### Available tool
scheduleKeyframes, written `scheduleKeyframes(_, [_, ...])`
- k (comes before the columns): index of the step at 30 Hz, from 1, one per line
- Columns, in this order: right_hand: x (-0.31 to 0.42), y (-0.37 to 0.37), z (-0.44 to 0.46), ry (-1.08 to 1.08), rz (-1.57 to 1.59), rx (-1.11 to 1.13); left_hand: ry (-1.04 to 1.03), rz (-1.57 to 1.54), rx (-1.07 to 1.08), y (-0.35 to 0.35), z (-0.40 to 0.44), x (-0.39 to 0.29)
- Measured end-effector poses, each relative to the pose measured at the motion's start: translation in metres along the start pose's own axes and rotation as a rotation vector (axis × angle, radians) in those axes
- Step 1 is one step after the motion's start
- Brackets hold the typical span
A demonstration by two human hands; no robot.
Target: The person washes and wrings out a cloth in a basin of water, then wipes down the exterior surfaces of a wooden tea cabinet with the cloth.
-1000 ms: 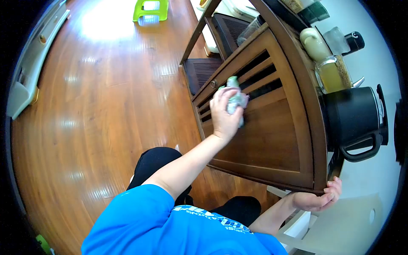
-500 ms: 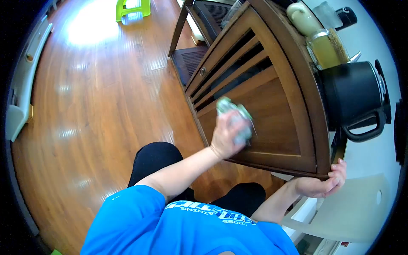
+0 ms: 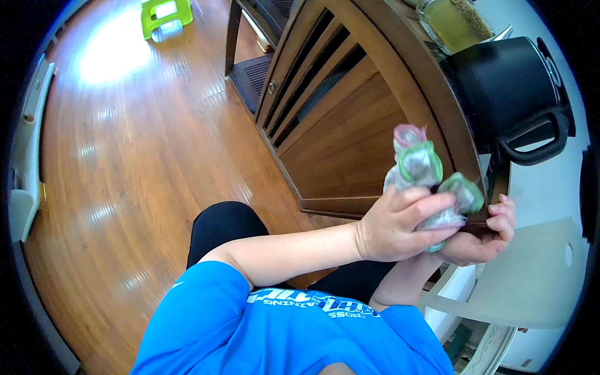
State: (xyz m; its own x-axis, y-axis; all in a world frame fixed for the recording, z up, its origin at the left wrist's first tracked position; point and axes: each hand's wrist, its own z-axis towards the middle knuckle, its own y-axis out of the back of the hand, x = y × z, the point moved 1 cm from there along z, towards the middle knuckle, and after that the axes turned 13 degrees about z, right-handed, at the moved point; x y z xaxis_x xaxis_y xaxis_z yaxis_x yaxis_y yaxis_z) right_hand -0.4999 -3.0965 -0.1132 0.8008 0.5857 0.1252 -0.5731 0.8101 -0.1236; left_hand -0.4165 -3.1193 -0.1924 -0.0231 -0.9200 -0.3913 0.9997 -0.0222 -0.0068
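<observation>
A crumpled white cloth [image 3: 420, 165] with green and pink edging is bunched in my left hand [image 3: 403, 225], whose fingers are closed around it. It is in front of the upper near corner of a dark brown wooden cabinet [image 3: 350, 134] with a slatted door. My right hand [image 3: 478, 245] is at that corner, its bent fingers hooked over the cabinet's edge. The cloth and my left hand partly cover the right hand and the corner.
On the cabinet top stand a black pot [image 3: 500, 94] with a big handle and a glass jar [image 3: 453, 25] of yellowish contents. A green stool [image 3: 165, 19] is on the wooden floor [image 3: 137, 187]. A pale translucent panel [image 3: 531, 275] is at the right.
My left hand has moved the cloth from the door's lower panel rightward to the near corner, close to my right hand. My right hand remains at the corner. The view has shifted slightly.
</observation>
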Motion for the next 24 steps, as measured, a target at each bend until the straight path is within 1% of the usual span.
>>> scheduleKeyframes(1, [-0.001,0.003,0.000,-0.008,0.006,0.000,0.004,0.009,0.003,-0.002,-0.014,0.003])
scheduleKeyframes(3, [-0.005,0.006,-0.002,-0.043,0.089,-0.018,-0.054,0.049,0.024,-0.002,-0.050,0.013])
scheduleKeyframes(5, [-0.005,0.003,-0.001,-0.042,0.122,-0.018,0.052,0.041,0.068,-0.001,-0.091,0.027])
scheduleKeyframes(6, [-0.006,0.003,0.000,-0.028,0.092,-0.019,0.094,0.004,0.163,0.006,-0.105,0.037])
scheduleKeyframes(7, [-0.005,0.003,0.000,-0.015,0.063,-0.019,0.119,0.026,0.191,0.010,-0.113,0.046])
scheduleKeyframes(9, [-0.001,0.001,0.001,-0.020,0.052,-0.013,0.273,-0.002,0.216,0.014,-0.117,0.051])
scheduleKeyframes(10, [0.000,0.003,0.002,-0.026,0.026,-0.001,0.278,0.011,0.213,0.016,-0.114,0.052])
scheduleKeyframes(11, [0.000,0.003,0.003,-0.029,-0.003,0.013,0.350,0.036,0.164,0.017,-0.111,0.054])
scheduleKeyframes(12, [-0.001,0.005,0.003,-0.063,0.076,-0.002,0.422,0.059,0.113,0.017,-0.107,0.057])
scheduleKeyframes(13, [-0.001,0.006,0.003,-0.064,0.086,0.004,0.426,0.066,0.104,0.014,-0.107,0.065])
scheduleKeyframes(15, [0.000,0.006,0.003,-0.078,0.096,0.016,0.737,0.255,-0.049,0.008,-0.110,0.093])
scheduleKeyframes(17, [0.002,0.006,0.003,-0.084,0.117,0.011,0.788,0.339,-0.127,0.017,-0.090,0.116])
scheduleKeyframes(18, [0.001,0.006,0.003,-0.079,0.092,-0.001,0.851,0.393,-0.132,0.013,-0.080,0.111])
scheduleKeyframes(21, [0.001,0.005,0.004,-0.067,0.054,0.002,0.665,0.346,-0.081,0.023,-0.065,0.106])
scheduleKeyframes(22, [0.002,0.005,0.004,-0.066,0.045,-0.009,0.704,0.317,-0.126,0.021,-0.075,0.114])
scheduleKeyframes(23, [0.002,0.006,0.004,-0.064,0.036,-0.020,0.715,0.359,-0.134,0.019,-0.087,0.125])
scheduleKeyframes(24, [0.001,0.007,0.004,-0.071,0.039,-0.034,0.774,0.403,-0.119,0.018,-0.102,0.131])
